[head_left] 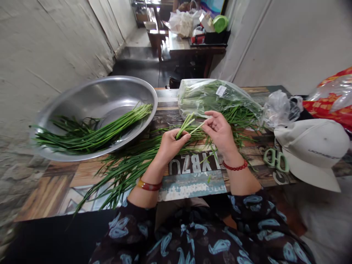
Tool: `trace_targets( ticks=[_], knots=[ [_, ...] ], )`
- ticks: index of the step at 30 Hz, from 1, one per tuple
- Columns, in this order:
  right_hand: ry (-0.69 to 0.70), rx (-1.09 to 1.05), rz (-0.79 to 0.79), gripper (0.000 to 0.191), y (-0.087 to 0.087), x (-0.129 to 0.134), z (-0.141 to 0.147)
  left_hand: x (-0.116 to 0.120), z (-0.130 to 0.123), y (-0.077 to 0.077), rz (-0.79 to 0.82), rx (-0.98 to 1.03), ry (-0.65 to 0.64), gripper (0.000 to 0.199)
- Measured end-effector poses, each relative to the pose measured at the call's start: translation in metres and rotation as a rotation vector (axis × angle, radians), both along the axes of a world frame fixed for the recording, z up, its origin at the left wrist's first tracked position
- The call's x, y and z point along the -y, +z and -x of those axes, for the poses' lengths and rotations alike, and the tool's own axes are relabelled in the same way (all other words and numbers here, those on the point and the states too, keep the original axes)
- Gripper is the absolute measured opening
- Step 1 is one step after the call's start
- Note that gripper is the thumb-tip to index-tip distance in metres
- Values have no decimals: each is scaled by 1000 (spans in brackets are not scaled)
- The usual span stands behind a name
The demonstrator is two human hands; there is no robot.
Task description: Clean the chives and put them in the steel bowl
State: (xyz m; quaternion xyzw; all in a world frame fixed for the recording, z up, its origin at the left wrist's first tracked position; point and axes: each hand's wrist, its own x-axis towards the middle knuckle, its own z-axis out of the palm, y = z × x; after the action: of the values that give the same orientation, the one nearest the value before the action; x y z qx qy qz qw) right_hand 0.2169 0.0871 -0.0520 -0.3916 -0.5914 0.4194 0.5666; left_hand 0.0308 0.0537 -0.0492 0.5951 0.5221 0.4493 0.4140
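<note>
My left hand (172, 145) is closed around a small bunch of green stalks (186, 124), their pale ends sticking up past the thumb. To its right, my right hand (218, 132) pinches the tip of one pale stalk (197, 128) between thumb and fingers. Long green leaves (129, 161) spread over the patterned table (59, 183) beneath and left of my left hand. A steel basin (110, 86) at the left holds a bundle of similar greens (104, 134). Behind my hands lies a clear plastic bag (203, 93) filled with more greens, some spilling out at its right.
Green-handled scissors (275, 160) and a white cap (310, 146) sit at the table's right. Behind them are a crumpled clear bag (280, 108) and a red package (330, 101). Farther back, another table (181, 46) bears bags and boxes. Walls stand on both sides.
</note>
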Motion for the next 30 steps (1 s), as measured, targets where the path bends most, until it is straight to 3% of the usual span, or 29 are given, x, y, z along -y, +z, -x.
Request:
trace_targets(
  ticks=[4, 9, 11, 14, 18, 23, 30],
  knots=[
    [-224, 73, -68, 24, -3, -10, -26, 1, 4, -3, -31, -78, 25, 22],
    [-437, 616, -263, 17, 4, -6, -47, 1, 5, -5, -200, -261, 39, 17],
    [-404, 711, -374, 18, 9, 0, -43, 0, 4, -6, -272, -331, 35, 18],
    [-210, 733, -500, 16, 11, 5, -29, 0, 4, -8, -326, -387, 20, 19],
    [-30, 806, -528, 15, 3, 3, -17, 0, 4, -8, -358, -388, -19, 19],
    [7, 551, -405, 13, -5, 1, -8, 1, 4, -6, -401, -344, 19, 17],
    [125, -181, 153, 9, -22, 7, 19, 1, 3, -5, -430, -344, 40, 22]
  ],
)
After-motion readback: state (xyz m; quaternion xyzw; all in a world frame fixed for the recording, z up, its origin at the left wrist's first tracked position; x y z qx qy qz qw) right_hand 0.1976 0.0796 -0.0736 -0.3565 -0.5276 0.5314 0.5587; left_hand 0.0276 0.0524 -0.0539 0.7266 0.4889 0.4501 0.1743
